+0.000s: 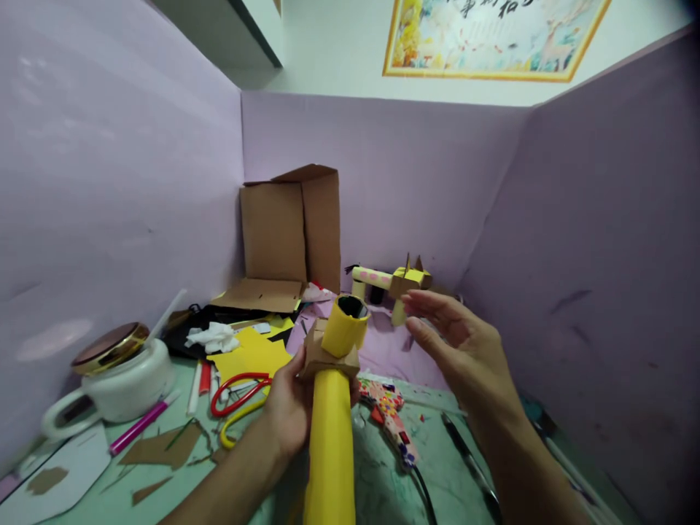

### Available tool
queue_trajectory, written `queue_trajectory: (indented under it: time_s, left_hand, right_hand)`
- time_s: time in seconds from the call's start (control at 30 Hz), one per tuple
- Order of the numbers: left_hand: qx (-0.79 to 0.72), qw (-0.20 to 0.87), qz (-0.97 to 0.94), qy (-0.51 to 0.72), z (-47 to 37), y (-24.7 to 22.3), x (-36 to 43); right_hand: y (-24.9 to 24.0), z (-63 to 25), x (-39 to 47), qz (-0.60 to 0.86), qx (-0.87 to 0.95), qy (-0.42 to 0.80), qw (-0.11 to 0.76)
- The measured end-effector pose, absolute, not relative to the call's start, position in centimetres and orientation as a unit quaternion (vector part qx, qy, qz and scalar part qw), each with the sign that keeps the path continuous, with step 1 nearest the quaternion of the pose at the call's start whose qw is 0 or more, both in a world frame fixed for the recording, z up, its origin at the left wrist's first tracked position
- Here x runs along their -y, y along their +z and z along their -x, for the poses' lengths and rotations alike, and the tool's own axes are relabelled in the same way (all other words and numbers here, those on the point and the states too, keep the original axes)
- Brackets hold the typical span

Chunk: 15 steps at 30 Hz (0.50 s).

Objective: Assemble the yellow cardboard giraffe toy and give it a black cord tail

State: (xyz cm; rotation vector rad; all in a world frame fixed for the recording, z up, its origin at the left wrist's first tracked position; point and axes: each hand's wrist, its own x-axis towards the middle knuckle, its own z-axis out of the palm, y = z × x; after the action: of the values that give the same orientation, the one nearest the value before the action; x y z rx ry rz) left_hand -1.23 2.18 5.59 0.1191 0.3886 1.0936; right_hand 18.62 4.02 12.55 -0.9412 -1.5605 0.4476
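My left hand [289, 408] is wrapped round the middle of a craft model made of cardboard and yellow paper. A long yellow tube [331, 452] runs from its small brown cardboard box [314, 348] toward me. On top of the box stands a short yellow tube [343, 329] with a dark hollow end. My right hand [464, 350] is raised to the right of the model with fingers apart, holding nothing. Behind its fingertips, farther back, stands a cardboard animal figure [409, 280] with a pale, pink-spotted tube body.
A floral glue gun [391, 419] and a dark pen-like tool [464, 452] lie on the green mat. To the left are scissors [238, 394], yellow paper [251, 355], cardboard scraps [164, 446] and a lidded white mug [131, 379]. An open cardboard box [273, 233] stands behind; purple panels enclose the table.
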Motion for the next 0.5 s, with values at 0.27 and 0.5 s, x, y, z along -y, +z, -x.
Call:
queue_trajectory:
  time_s: [0.27,0.5]
  left_hand:
    - [-0.195,0.841,-0.08,0.498,0.1,6.0,-0.6]
    - [-0.2,0.833,-0.087,0.508,-0.7,5.8,0.1]
  right_hand:
    - [12.6,-15.7,-1.2,0.324,0.783,0.071,0.526]
    - [12.0,-14.9,-1.3,0.345,0.782,-0.019,0.519]
